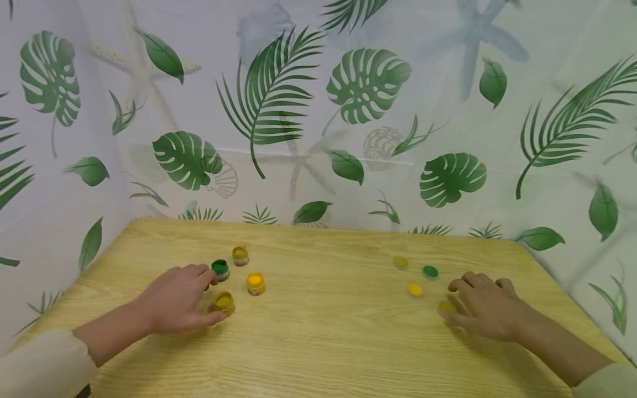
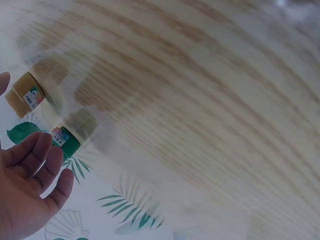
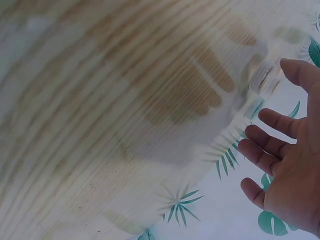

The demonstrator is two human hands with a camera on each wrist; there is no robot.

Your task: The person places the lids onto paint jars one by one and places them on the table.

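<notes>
My left hand (image 1: 180,301) hovers with its thumb and fingers parted around a small open jar of dark-yellow paint (image 1: 224,302). In the left wrist view a gap shows between the ochre jar (image 2: 24,95) and the fingers, which come close to the green jar (image 2: 67,145); whether they touch it I cannot tell. My right hand (image 1: 490,309) is spread over a dark-yellow lid (image 1: 446,307), partly covered by the thumb. In the right wrist view a clear-sided lid (image 3: 265,77) lies by the thumb tip, and the fingers are loosely bent around nothing.
Left of centre stand open jars of green (image 1: 220,268), ochre (image 1: 240,255) and bright-yellow paint (image 1: 256,283). Opposite, on the right, lie an ochre lid (image 1: 401,262), a green lid (image 1: 430,271) and a yellow lid (image 1: 415,289). Leaf-printed cloth (image 1: 298,166) borders the wooden table (image 1: 328,331).
</notes>
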